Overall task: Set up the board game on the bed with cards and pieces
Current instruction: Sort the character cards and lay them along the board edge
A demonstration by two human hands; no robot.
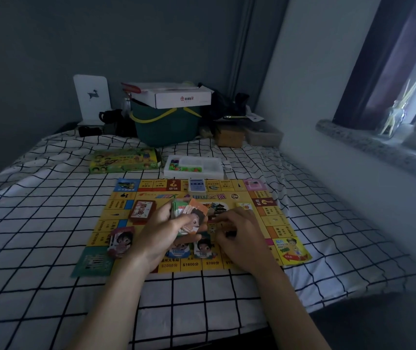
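Half done by my reckoning: the board (252, 223) lies open on the bed (37, 210) with card piles down, left hand (161, 231) gripping a deck (189, 213), right hand (237, 231) curled low, grip unclear, pieces waiting in the tray (197, 166).

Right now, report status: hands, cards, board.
Left hand grips card stack. Right hand fingers curled low over board, hold unclear. Red deck already on board.
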